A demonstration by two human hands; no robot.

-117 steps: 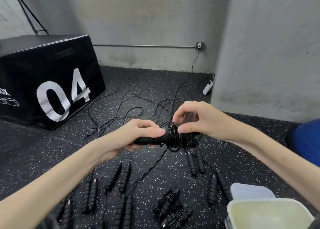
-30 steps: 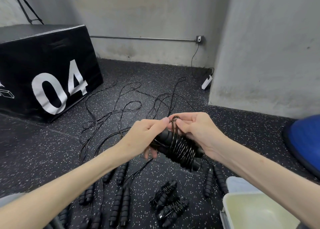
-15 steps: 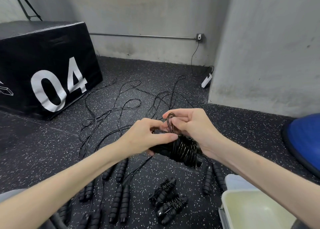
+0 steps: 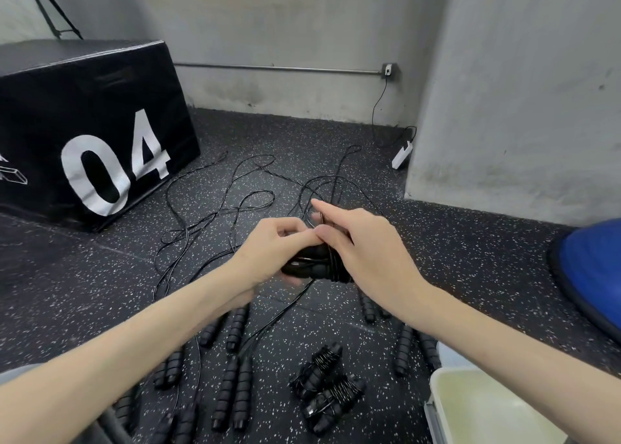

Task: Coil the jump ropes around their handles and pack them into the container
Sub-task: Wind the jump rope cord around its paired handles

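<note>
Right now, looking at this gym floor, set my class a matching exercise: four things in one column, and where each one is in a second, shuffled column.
Things:
1. black box marked 04
2. cream container
3. two coiled jump ropes
4. blue dome

Places:
A. right edge of view
B. far left, by the wall
C. bottom right corner
D. on the floor, left of the container

Pairs: 1-B, 2-C, 3-D, 4-A
</note>
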